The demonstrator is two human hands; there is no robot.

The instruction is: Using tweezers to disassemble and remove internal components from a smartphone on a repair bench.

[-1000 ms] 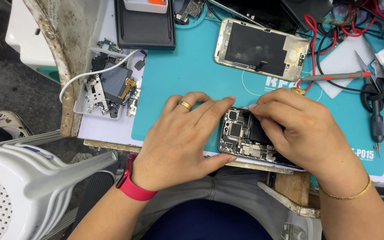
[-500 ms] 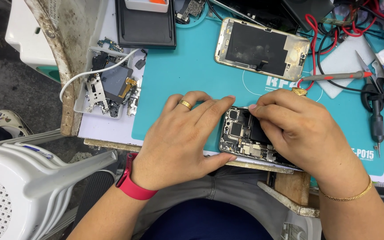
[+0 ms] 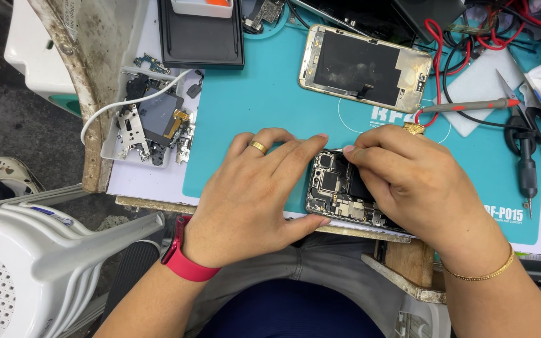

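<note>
An opened phone body [image 3: 336, 188], its circuit boards and black battery exposed, lies at the near edge of a teal work mat [image 3: 258, 100]. My left hand [image 3: 252, 194], with a gold ring and a red wrist band, grips the phone's left side between thumb and fingers. My right hand [image 3: 414, 184] covers the phone's right half, its fingertips pinched together over the top of the boards. Whether a small part or tool sits between those fingertips is hidden. A detached phone screen in a gold frame [image 3: 364, 67] lies face down farther back on the mat.
A small tray of phone parts with a white cable [image 3: 148, 122] sits left of the mat. A black tablet-like slab [image 3: 201, 37] lies at the back. Red and black wires, a probe [image 3: 471, 105], tweezers and a screwdriver [image 3: 527, 169] crowd the right. White plastic chairs [image 3: 39, 250] stand at lower left.
Both hands stay on the opened phone; only a slight shift of the view and the fingertips shows.
</note>
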